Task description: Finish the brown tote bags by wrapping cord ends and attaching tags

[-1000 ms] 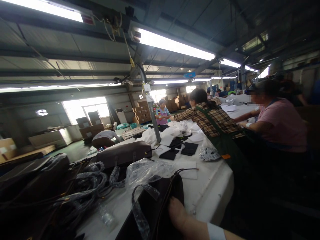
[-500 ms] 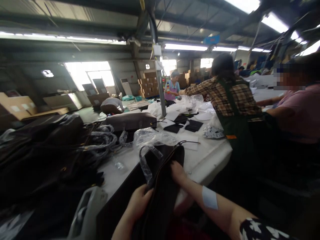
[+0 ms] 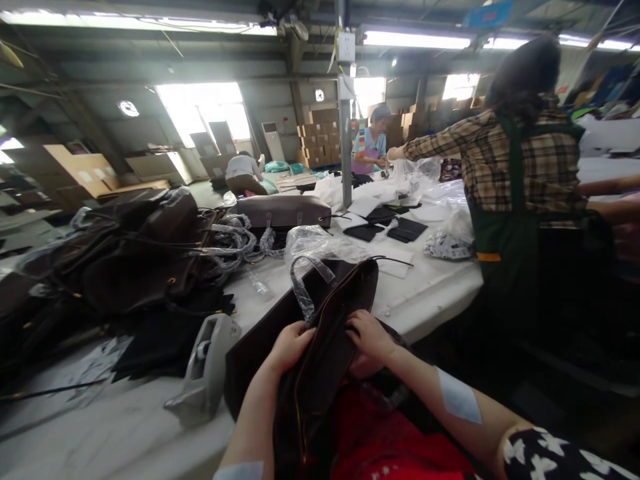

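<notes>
A dark brown handbag [image 3: 320, 347] lies across the table's front edge, its mouth toward me and its handle wrapped in clear plastic. My left hand [image 3: 289, 345] is closed on the left side of the bag's opening. On the right side, my right hand [image 3: 371, 335] grips the rim with bent fingers. A white patch sits on my right forearm. Red cloth shows below the bag.
A grey tape dispenser [image 3: 206, 369] stands on the white table [image 3: 435, 287] left of the bag. A heap of dark handbags [image 3: 135, 253] fills the left. Black pouches [image 3: 380, 230], plastic bags and a metal pole [image 3: 345, 113] lie further back. A person in a plaid shirt [image 3: 515, 167] works at the right.
The view has tilted down. My left hand came into view and took the bag's left rim. Both hands drew the bag closer to me.
</notes>
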`<action>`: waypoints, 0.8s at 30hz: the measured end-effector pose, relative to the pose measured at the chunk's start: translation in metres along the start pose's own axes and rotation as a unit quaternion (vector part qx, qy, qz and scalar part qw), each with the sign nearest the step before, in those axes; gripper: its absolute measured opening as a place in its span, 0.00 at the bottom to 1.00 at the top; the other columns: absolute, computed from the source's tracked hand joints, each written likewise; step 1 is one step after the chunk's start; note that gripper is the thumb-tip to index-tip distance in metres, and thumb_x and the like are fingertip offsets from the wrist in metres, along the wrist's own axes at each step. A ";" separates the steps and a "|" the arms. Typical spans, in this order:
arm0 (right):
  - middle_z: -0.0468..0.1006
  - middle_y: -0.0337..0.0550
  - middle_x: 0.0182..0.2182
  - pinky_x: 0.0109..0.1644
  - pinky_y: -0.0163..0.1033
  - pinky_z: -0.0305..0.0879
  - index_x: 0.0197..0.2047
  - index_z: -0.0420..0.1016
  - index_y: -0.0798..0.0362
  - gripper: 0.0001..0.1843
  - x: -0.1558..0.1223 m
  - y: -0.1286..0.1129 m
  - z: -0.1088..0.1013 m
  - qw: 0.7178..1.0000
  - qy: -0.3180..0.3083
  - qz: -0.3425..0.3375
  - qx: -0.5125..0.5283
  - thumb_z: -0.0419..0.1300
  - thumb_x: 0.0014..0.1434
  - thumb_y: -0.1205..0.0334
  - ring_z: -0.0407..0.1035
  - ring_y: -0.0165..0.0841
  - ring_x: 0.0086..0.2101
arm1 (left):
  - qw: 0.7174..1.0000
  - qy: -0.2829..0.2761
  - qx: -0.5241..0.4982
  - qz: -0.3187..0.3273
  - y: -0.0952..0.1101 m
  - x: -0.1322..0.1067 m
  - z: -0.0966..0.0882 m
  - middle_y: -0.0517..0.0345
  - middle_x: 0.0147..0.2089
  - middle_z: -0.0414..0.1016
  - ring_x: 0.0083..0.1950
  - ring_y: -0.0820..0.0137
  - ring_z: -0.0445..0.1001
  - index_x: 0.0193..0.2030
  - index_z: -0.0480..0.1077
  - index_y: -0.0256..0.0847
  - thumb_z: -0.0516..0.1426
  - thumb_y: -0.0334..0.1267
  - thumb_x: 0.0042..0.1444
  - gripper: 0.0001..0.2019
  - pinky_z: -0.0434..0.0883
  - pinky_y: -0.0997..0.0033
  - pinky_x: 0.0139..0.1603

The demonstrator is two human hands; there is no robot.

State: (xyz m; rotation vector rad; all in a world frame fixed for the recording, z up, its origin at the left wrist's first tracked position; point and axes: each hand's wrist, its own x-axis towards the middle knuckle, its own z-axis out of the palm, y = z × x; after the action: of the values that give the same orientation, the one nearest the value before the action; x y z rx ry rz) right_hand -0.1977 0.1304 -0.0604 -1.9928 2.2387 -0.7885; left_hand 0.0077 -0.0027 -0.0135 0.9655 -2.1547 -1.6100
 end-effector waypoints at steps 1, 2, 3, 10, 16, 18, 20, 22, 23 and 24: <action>0.74 0.47 0.41 0.57 0.43 0.61 0.41 0.76 0.55 0.08 -0.003 -0.001 -0.001 1.000 -0.008 -0.006 0.002 0.58 0.59 0.65 0.65 0.37 0.47 | 1.000 0.003 0.004 -0.001 -0.001 0.000 0.001 0.51 0.35 0.80 0.37 0.62 0.75 0.38 0.75 0.32 0.56 0.52 0.50 0.22 0.68 0.69 0.36; 0.74 0.47 0.41 0.57 0.43 0.61 0.42 0.76 0.55 0.09 -0.006 -0.002 -0.003 1.000 -0.014 -0.009 0.004 0.58 0.60 0.64 0.65 0.37 0.47 | 1.000 0.005 0.007 -0.002 -0.002 0.001 0.001 0.51 0.35 0.80 0.37 0.61 0.75 0.38 0.75 0.33 0.57 0.53 0.50 0.22 0.69 0.69 0.36; 0.75 0.46 0.41 0.57 0.43 0.61 0.41 0.76 0.55 0.08 -0.008 -0.003 -0.005 1.000 -0.018 -0.010 0.006 0.58 0.59 0.64 0.65 0.36 0.47 | 1.000 0.005 0.009 -0.002 -0.003 0.001 0.001 0.51 0.35 0.80 0.38 0.61 0.76 0.38 0.75 0.33 0.57 0.54 0.50 0.23 0.69 0.69 0.36; 0.76 0.43 0.40 0.54 0.38 0.62 0.37 0.78 0.53 0.06 -0.008 -0.005 -0.017 0.999 -0.034 -0.002 0.033 0.60 0.56 0.65 0.66 0.34 0.45 | 1.000 0.000 -0.004 0.000 -0.003 0.002 0.000 0.53 0.34 0.80 0.38 0.62 0.76 0.37 0.75 0.34 0.57 0.54 0.50 0.22 0.70 0.69 0.38; 0.78 0.42 0.36 0.50 0.40 0.65 0.33 0.78 0.52 0.05 -0.006 -0.014 -0.026 0.996 -0.010 0.009 0.087 0.60 0.56 0.68 0.69 0.34 0.41 | 0.999 0.025 0.028 0.021 0.007 -0.008 0.008 0.53 0.36 0.81 0.40 0.61 0.76 0.37 0.76 0.35 0.56 0.48 0.53 0.18 0.69 0.69 0.40; 0.78 0.42 0.35 0.48 0.40 0.66 0.33 0.78 0.52 0.07 -0.001 -0.021 -0.035 0.994 0.010 -0.004 0.110 0.58 0.57 0.68 0.69 0.34 0.40 | 0.998 0.039 0.047 0.030 0.007 -0.011 0.012 0.53 0.38 0.81 0.41 0.61 0.76 0.38 0.76 0.36 0.55 0.47 0.53 0.16 0.69 0.69 0.41; 0.78 0.43 0.35 0.48 0.39 0.67 0.34 0.78 0.51 0.08 0.008 -0.028 -0.050 0.991 0.042 -0.028 0.122 0.56 0.59 0.66 0.70 0.34 0.40 | 0.996 0.050 0.061 0.037 0.005 -0.012 0.014 0.54 0.38 0.81 0.42 0.61 0.76 0.38 0.76 0.38 0.55 0.47 0.53 0.16 0.69 0.69 0.41; 0.78 0.45 0.36 0.48 0.39 0.68 0.35 0.78 0.50 0.09 0.020 -0.035 -0.067 0.988 0.073 -0.057 0.121 0.55 0.61 0.64 0.70 0.34 0.41 | 0.996 0.054 0.066 0.038 0.001 -0.012 0.015 0.53 0.38 0.81 0.41 0.61 0.76 0.38 0.76 0.38 0.55 0.46 0.53 0.15 0.68 0.69 0.40; 0.78 0.45 0.37 0.48 0.39 0.68 0.36 0.78 0.50 0.10 0.026 -0.038 -0.074 0.987 0.087 -0.071 0.114 0.55 0.62 0.62 0.71 0.34 0.41 | 0.996 0.055 0.066 0.036 0.000 -0.011 0.015 0.53 0.38 0.81 0.41 0.61 0.76 0.38 0.77 0.38 0.55 0.46 0.53 0.15 0.68 0.69 0.39; 0.78 0.46 0.37 0.47 0.40 0.69 0.36 0.78 0.49 0.10 0.032 -0.041 -0.081 0.986 0.097 -0.083 0.106 0.55 0.62 0.61 0.71 0.34 0.41 | 0.996 0.056 0.064 0.031 -0.002 -0.011 0.014 0.52 0.37 0.81 0.40 0.61 0.76 0.37 0.77 0.37 0.55 0.45 0.52 0.15 0.68 0.69 0.38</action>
State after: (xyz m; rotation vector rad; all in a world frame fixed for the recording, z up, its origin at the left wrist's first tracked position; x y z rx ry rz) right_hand -0.1943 0.1264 0.0352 -2.0992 1.9935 -1.2311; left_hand 0.0086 0.0149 -0.0186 0.9894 -2.2103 -1.3711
